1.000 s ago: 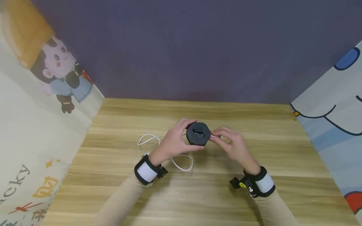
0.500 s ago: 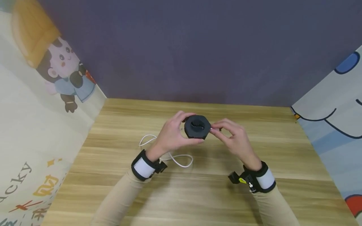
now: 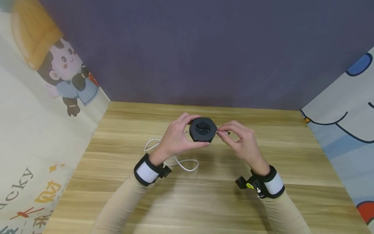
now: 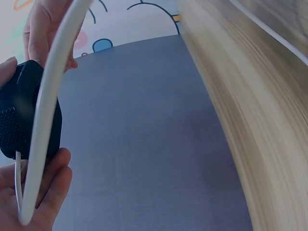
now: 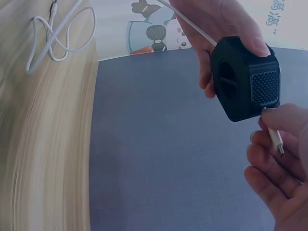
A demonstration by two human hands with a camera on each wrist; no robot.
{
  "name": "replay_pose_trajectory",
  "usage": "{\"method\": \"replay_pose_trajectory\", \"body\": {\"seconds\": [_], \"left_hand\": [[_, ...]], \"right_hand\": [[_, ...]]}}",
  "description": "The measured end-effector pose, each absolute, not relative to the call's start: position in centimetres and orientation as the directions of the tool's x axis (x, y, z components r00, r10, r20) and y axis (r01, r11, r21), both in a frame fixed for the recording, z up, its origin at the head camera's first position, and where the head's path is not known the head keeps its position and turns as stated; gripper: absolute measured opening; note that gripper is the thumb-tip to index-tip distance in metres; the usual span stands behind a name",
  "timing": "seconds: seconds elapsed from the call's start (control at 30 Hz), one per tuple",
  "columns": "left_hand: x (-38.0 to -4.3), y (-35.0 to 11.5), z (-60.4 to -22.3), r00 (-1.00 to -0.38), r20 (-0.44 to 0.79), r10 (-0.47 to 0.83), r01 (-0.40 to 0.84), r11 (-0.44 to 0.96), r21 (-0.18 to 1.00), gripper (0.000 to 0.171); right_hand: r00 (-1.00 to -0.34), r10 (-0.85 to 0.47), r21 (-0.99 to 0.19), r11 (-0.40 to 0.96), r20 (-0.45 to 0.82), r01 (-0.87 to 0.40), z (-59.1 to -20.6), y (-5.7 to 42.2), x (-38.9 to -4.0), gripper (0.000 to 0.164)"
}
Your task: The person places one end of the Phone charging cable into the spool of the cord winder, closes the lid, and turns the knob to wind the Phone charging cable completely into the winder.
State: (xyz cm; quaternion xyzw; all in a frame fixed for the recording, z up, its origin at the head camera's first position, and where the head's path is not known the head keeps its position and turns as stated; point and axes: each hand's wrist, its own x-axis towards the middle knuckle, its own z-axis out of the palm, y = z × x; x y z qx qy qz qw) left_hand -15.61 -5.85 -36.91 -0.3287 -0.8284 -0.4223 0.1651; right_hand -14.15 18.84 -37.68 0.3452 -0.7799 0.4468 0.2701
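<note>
This is a booth-like space: a wood-grain tabletop (image 3: 216, 204) between 2 cartoon-printed walls (image 3: 32, 113).

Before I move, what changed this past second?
In the head view, the black case, held by the left hand, shifted toward the far edge of the table, the right hand going along. Nothing was released; the right hand still pinches the white cable end.

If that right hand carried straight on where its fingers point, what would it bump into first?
Most likely the black six-sided case, held by the left hand just ahead of the right hand; whether case and fingertips touch is unclear.
</note>
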Motion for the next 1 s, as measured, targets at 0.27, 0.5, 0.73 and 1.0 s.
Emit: {"method": "replay_pose_trajectory", "body": {"seconds": [0.27, 0.5, 0.73, 1.0], "left_hand": [[-15.8, -6.2, -37.0, -0.736, 0.546, 0.4, 0.677, 0.431, 0.597, 0.081], [-15.9, -6.5, -37.1, -0.737, 0.561, 0.378, 0.676, 0.425, 0.602, 0.081], [-16.0, -6.9, -37.1, -0.743, 0.561, 0.364, 0.669, 0.412, 0.619, 0.081], [-16.0, -7.2, -36.9, -0.752, 0.565, 0.339, 0.659, 0.411, 0.63, 0.081]], "right_hand": [[-0.622, -0.298, -0.51, 0.377, 0.724, -0.773, -37.8, 19.3, -14.2, 0.02], [-0.637, -0.277, -0.512, 0.41, 0.719, -0.755, -38.2, 20.1, -14.2, 0.021], [-0.639, -0.237, -0.519, 0.414, 0.732, -0.748, -38.5, 20.7, -14.0, 0.024], [-0.641, -0.205, -0.525, 0.421, 0.74, -0.74, -39.0, 21.5, -14.1, 0.025]]}}
